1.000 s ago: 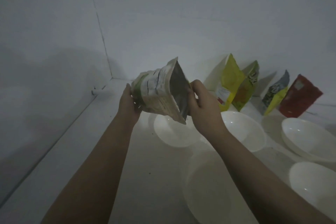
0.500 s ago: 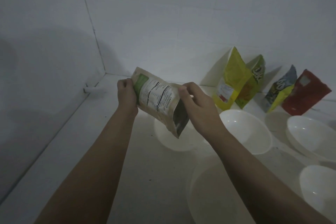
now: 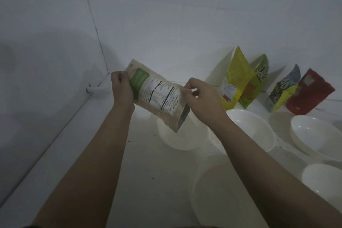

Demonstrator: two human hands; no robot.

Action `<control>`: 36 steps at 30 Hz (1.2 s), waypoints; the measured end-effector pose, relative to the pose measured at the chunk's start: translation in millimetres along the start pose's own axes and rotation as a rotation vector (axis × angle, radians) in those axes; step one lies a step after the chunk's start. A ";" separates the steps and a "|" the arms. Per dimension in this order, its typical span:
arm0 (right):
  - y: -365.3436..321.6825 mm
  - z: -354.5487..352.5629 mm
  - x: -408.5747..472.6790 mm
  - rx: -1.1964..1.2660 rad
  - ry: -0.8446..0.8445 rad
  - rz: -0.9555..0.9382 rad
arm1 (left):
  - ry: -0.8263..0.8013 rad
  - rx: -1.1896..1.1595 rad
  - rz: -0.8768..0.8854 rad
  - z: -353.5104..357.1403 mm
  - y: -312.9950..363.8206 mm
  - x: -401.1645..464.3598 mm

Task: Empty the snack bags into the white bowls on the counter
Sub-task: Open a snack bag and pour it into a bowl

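Left hand [image 3: 122,87] and right hand [image 3: 201,98] pinching beige pouch [image 3: 157,96], nutrition label showing, above bowl [image 3: 182,139]

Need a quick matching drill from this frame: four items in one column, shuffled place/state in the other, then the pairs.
Items:
1. beige snack bag
2. red bag
3. tall yellow bag
4. nearest white bowl

States:
a. leans on the wall, far right
b. on the counter under the right forearm
c. held tilted in both hands
d. stands leftmost in the wall row

Pairs: 1-c, 2-a, 3-d, 4-b
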State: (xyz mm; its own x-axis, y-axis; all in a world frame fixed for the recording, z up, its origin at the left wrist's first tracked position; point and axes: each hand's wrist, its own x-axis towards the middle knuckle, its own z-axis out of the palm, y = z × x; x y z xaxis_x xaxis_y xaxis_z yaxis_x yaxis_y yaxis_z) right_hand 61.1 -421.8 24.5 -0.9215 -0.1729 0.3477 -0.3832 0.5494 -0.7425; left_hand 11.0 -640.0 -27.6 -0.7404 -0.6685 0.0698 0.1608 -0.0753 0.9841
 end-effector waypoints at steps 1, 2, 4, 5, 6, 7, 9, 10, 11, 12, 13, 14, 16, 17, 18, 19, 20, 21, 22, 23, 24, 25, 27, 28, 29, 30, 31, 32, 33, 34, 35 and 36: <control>2.7 0.2 0.7 -0.008 -0.006 0.010 | -0.005 -0.002 0.001 -1.7 1.1 -0.8; 4.3 0.5 1.0 -0.010 -0.022 0.024 | -0.007 -0.008 0.001 -3.2 1.1 -1.0; 6.7 1.9 0.1 0.002 -0.050 0.047 | -0.006 -0.009 0.009 -5.3 2.2 -2.6; 7.3 2.2 -0.7 0.004 -0.040 0.045 | -0.003 -0.009 0.017 -5.6 3.0 -3.0; 6.9 2.4 -1.3 -0.001 -0.028 0.037 | -0.002 -0.015 0.022 -5.5 3.4 -3.4; 5.8 2.6 -2.1 -0.005 -0.023 0.027 | 0.001 -0.021 0.022 -5.4 5.0 -4.6; 4.3 2.4 -2.5 0.001 -0.009 0.016 | 0.010 -0.021 0.024 -4.8 8.0 -6.8; 4.1 2.1 -2.1 0.003 -0.005 0.014 | 0.015 -0.023 0.029 -4.8 8.8 -7.3; 4.3 2.1 -1.9 0.000 -0.011 0.014 | 0.018 -0.023 0.032 -5.2 9.6 -7.9; 4.6 2.5 -2.1 -0.001 -0.016 0.014 | 0.020 -0.018 0.035 -5.6 10.5 -8.4; 5.8 3.0 -1.9 0.002 -0.011 0.012 | 0.020 -0.014 0.035 -6.1 11.8 -8.9; 7.1 3.7 -1.5 0.004 -0.007 0.012 | 0.019 -0.015 0.041 -6.6 12.7 -8.9; 7.9 5.3 -1.6 -0.002 -0.028 0.022 | 0.022 -0.012 0.060 -8.2 14.3 -7.6; 8.9 6.2 -1.5 -0.009 -0.031 0.026 | 0.022 -0.004 0.067 -8.7 15.9 -7.5; 10.0 6.6 -0.4 -0.013 -0.021 0.031 | 0.018 0.000 0.069 -9.2 16.5 -6.7; 10.9 6.5 0.6 -0.016 -0.013 0.040 | 0.012 -0.003 0.069 -10.0 16.5 -6.4; 11.3 6.7 1.5 -0.014 -0.014 0.047 | 0.011 -0.006 0.071 -10.6 16.1 -5.3; 11.4 6.2 2.1 -0.010 -0.019 0.047 | 0.012 -0.002 0.076 -11.0 16.5 -5.0; 11.8 5.9 3.2 -0.005 -0.014 0.043 | 0.015 0.006 0.080 -11.3 17.0 -4.7; 11.9 4.9 4.5 -0.009 -0.009 0.040 | 0.018 0.010 0.081 -11.5 17.7 -4.9; 11.1 4.1 5.4 -0.016 -0.012 0.041 | 0.020 0.006 0.081 -11.6 18.0 -4.9; 9.6 3.0 5.7 -0.022 -0.021 0.047 | 0.023 0.003 0.080 -12.0 18.6 -5.0; 9.1 2.1 6.6 -0.003 -0.017 0.057 | 0.022 0.010 0.076 -12.8 18.0 -4.7; 9.0 1.8 6.9 0.009 -0.014 0.063 | 0.019 0.006 0.073 -13.5 17.2 -4.0; 9.0 2.0 6.5 0.018 -0.020 0.072 | 0.016 -0.001 0.072 -13.9 16.9 -3.7; 8.8 2.2 5.4 0.027 -0.024 0.079 | 0.016 -0.001 0.070 -14.3 16.6 -3.0; 9.0 1.7 4.2 0.039 -0.020 0.084 | 0.017 0.004 0.069 -14.1 16.6 -2.9; 9.2 0.9 3.6 0.047 -0.016 0.083 | 0.019 0.006 0.068 -14.0 16.8 -3.1; 8.8 0.0 2.9 0.052 -0.022 0.075 | 0.022 0.002 0.068 -13.6 17.8 -4.2; 8.2 -0.8 1.9 0.054 -0.032 0.068 | 0.026 -0.001 0.070 -13.3 18.5 -4.8; 8.1 -1.7 1.5 0.057 -0.031 0.066 | 0.029 0.001 0.074 -13.4 19.1 -5.2; 8.4 -2.3 1.5 0.063 -0.020 0.068 | 0.029 0.004 0.077 -13.5 19.3 -5.3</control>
State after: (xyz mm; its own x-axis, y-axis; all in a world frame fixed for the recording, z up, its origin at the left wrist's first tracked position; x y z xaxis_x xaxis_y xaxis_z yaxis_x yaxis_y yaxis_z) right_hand 56.7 -415.6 20.1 -0.9463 -0.1533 0.2845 -0.3224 0.5078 -0.7988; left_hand 26.8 -647.9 -11.2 -0.7067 -0.6935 0.1403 0.2138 -0.0203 0.9767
